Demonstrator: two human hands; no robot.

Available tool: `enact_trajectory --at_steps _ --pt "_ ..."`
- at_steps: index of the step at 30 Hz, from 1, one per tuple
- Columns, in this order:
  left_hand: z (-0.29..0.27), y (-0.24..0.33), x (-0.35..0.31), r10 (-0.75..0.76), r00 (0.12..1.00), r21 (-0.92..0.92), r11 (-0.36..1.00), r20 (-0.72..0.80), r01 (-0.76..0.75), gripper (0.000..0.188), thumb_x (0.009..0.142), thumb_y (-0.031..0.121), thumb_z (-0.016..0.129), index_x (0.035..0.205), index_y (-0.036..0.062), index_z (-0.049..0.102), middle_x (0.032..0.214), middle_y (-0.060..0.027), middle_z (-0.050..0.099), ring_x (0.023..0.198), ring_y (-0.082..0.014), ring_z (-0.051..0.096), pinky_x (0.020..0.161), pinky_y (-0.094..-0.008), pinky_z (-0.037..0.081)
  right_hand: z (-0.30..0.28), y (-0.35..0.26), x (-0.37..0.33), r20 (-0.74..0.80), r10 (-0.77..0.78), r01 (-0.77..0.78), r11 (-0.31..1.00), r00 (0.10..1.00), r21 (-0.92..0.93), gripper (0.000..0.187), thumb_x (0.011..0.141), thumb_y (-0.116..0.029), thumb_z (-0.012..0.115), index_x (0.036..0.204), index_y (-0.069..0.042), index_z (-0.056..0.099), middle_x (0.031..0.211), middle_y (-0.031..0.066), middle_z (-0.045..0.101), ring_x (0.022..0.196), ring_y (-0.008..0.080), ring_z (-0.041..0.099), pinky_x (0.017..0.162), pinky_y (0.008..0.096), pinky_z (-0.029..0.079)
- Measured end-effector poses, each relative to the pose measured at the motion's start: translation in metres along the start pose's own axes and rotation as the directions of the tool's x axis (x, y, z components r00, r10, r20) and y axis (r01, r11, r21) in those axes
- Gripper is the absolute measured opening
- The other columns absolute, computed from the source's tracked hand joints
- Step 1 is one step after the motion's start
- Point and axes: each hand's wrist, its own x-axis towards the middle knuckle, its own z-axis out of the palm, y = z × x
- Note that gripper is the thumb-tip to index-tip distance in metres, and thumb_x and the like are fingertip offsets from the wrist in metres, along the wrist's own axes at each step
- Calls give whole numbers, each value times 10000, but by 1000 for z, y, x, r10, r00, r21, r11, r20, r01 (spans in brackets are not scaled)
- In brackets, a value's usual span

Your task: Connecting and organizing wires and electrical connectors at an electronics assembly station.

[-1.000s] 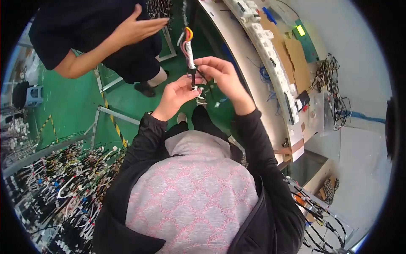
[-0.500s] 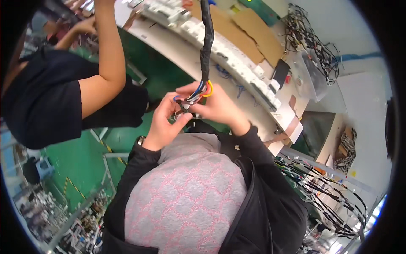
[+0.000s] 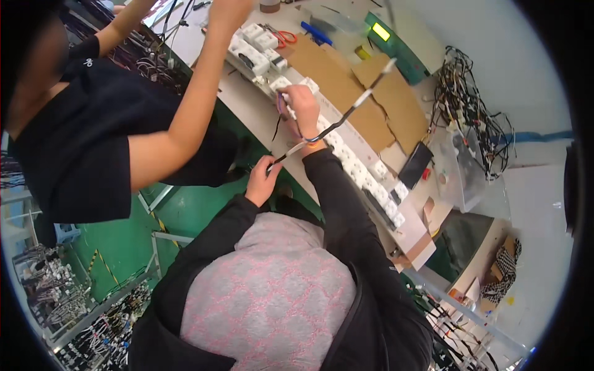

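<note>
My left hand (image 3: 262, 182) is closed on a black-wrapped wire harness (image 3: 339, 121) in front of my body. From there the harness rises to the right, passing over my right wrist, and its far end blurs above the cardboard. My right hand (image 3: 302, 110) reaches over the row of white connector blocks (image 3: 354, 166) along the bench. Its fingers are bent round thin loose wires, some bluish-purple, that join the harness. The wire ends at the blocks are partly hidden by the fingers.
To my left a co-worker's arm (image 3: 179, 139) reaches over the bench. Brown cardboard (image 3: 377, 111), orange-handled scissors (image 3: 286, 38), a blue marker (image 3: 317, 32), a green device with a lit display (image 3: 402, 52) and a phone (image 3: 416, 166) lie beyond the blocks. Wire bundles (image 3: 470, 93) hang at right.
My hands, together on the harness before, are now apart. The right has moved forward to the white blocks; the left stays lower. The harness, upright before, now slants across my right wrist.
</note>
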Motion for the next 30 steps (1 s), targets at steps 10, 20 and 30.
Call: enact_trajectory --at_steps 10,20,30 --pt "-50 -4 -3 -234 970 -165 956 68 242 223 1007 166 524 892 -23 551 737 -66 588 664 -131 578 615 -280 453 38 2 9 167 -11 66 943 986 -327 143 681 -78 694 784 -92 597 756 71 549 744 262 588 596 365 504" --pt "-80 15 40 -177 932 -289 918 316 272 264 1020 181 501 852 -19 540 736 -48 583 670 -113 578 636 -265 463 40 -1 19 169 109 -37 923 980 -382 100 639 -135 719 699 -130 639 724 22 601 767 223 608 600 344 522" --pt "-91 52 62 -211 806 -397 784 553 477 354 1063 263 422 803 37 502 722 -25 516 627 -99 526 684 -285 524 48 0 33 217 286 -139 846 933 -514 199 682 -140 743 870 -135 680 718 56 640 759 270 633 676 384 530"
